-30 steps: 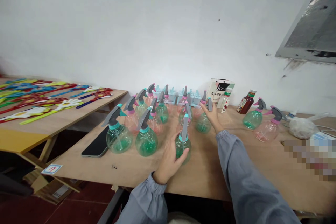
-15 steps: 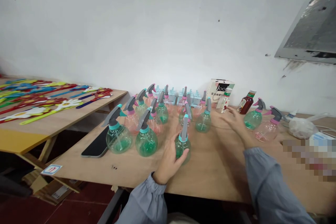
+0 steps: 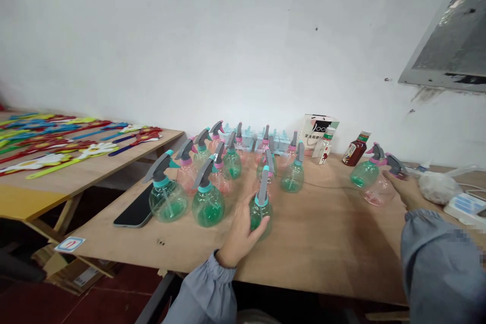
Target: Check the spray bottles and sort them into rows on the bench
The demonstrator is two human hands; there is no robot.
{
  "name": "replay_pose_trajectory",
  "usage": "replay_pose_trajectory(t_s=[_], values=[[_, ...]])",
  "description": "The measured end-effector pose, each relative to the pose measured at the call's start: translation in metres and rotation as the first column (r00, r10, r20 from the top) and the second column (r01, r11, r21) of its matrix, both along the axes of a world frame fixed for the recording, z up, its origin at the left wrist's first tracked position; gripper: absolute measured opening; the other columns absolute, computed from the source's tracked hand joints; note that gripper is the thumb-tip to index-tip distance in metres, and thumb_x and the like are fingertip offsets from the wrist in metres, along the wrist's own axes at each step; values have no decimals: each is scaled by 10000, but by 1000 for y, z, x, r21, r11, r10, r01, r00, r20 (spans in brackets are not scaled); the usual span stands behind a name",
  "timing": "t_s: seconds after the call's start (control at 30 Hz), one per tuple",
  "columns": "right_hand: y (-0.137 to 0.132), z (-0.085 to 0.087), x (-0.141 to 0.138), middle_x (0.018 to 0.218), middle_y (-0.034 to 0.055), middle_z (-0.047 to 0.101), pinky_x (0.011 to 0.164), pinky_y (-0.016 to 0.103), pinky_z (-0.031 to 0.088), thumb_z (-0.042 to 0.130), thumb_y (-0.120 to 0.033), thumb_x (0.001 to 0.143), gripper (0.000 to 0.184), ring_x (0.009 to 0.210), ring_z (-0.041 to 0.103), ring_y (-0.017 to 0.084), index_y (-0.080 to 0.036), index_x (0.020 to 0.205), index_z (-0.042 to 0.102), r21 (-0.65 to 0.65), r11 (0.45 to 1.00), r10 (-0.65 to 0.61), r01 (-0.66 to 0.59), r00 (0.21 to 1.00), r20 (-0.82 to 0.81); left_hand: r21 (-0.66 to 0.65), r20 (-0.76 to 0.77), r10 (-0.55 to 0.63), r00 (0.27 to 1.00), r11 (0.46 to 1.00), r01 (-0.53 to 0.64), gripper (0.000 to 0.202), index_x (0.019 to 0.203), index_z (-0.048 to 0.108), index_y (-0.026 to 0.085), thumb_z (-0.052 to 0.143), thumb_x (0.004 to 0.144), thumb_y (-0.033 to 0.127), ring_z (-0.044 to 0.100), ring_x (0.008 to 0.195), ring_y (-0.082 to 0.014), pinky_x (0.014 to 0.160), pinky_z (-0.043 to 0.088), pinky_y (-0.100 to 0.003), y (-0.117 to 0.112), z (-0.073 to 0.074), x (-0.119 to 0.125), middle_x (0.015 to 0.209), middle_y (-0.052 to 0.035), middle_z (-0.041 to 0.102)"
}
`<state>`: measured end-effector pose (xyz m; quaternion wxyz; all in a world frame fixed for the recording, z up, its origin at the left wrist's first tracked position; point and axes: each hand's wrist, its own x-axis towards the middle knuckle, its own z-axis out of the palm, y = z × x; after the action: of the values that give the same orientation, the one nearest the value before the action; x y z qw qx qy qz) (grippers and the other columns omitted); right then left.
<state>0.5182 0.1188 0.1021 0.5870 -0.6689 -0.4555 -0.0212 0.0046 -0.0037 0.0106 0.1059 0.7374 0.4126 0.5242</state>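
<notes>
My left hand (image 3: 243, 228) is wrapped round a round green spray bottle (image 3: 261, 220) with a grey trigger head, upright at the front of the wooden table. Far to the right, my right hand (image 3: 410, 190) is closed at the neck of a pink spray bottle (image 3: 375, 195), just under its grey head; some of its fingers are hidden. Touching that bottle in view, another green spray bottle (image 3: 363, 174) stands to its left. Several more pink and green spray bottles, among them a green one (image 3: 208, 208) in front, stand in a group left of centre.
A black phone (image 3: 135, 208) lies at the table's left. At the back are a printed box (image 3: 309, 134), a white-capped bottle (image 3: 323, 149) and a brown bottle (image 3: 355, 151). A clear plastic bag (image 3: 438, 186) lies right. Colourful hand-shaped clappers (image 3: 72, 154) cover the neighbouring table.
My right hand has moved right, from near the brown bottle to the neck of the pink spray bottle. The left hand still holds the green spray bottle.
</notes>
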Motion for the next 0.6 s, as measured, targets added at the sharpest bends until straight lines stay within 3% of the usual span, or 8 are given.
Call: replay_pose_trajectory(t_s=[0.13, 0.33, 0.47, 0.6], values=[[-11, 5, -34, 802, 100, 673, 687, 383, 465, 845, -305, 645, 305, 710, 618, 193, -193, 845, 645, -130, 973, 170, -192, 971, -166, 11, -5, 2, 1000, 1000, -2, 555, 1452, 312, 209, 541, 971, 362, 530, 1321, -278, 1091, 448, -462, 0, 1, 0, 1380, -153, 539], [-33, -21, -112, 761, 34, 649, 684, 381, 515, 861, -591, 511, 513, 708, 603, 205, -216, 787, 648, -114, 876, 446, -469, 877, -180, 15, -4, -1, 1000, 1000, 1, 550, 1448, 318, 207, 543, 969, 356, 531, 1323, -282, 1087, 453, -466, 0, 0, 1, 1388, -156, 537], [-45, -34, -164, 885, 39, 689, 744, 380, 560, 806, -649, 605, 525, 807, 639, 220, -244, 907, 667, -111, 781, 610, -614, 789, -72, 10, -15, -1, 1000, 1000, 1, 556, 1447, 306, 207, 546, 968, 354, 532, 1319, -285, 1086, 454, -475, 0, 0, 0, 1395, -158, 533], [-57, -31, -207, 1146, 76, 679, 890, 421, 564, 764, -596, 728, 541, 1021, 650, 242, -275, 1141, 626, -76, 690, 722, -720, 692, -2, 15, -17, -2, 1000, 1000, 3, 547, 1447, 301, 214, 539, 973, 348, 533, 1318, -281, 1084, 456, -467, -1, 2, 0, 1398, -154, 529]])
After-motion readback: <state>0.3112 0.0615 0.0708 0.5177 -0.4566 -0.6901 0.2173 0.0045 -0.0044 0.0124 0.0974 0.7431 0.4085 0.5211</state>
